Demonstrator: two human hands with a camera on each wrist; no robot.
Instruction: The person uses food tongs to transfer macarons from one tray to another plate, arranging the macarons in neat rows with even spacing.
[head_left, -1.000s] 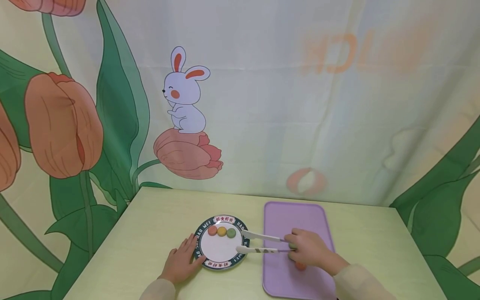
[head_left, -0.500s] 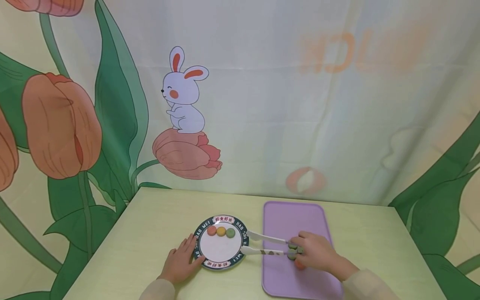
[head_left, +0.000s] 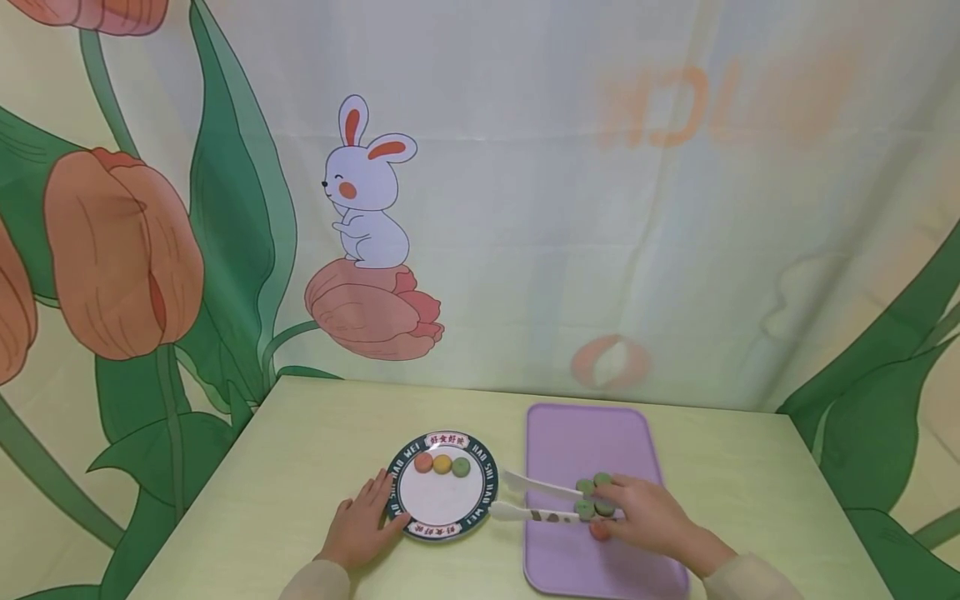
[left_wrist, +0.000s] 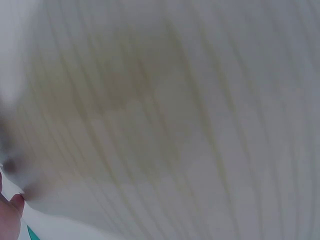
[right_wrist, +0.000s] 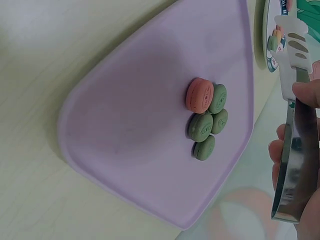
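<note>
My right hand grips a pair of tongs, white-ended with metal arms. The tips stand apart, pointing left toward the plate with nothing between them. Below the tongs, a pink macaron and several green macarons lie clustered on a purple tray. On the round, dark-rimmed plate, a pink macaron, a yellow macaron and a green macaron form a row. My left hand rests at the plate's left rim, fingers extended. Pale blurred cloth fills most of the left wrist view.
A pale yellow-green table carries the plate and the tray, with a narrow gap between them. Behind its far edge hangs a curtain printed with tulips and a rabbit.
My right hand has drawn the tongs slightly right and toward me, uncovering more green macarons on the tray. The left hand stays at the plate.
</note>
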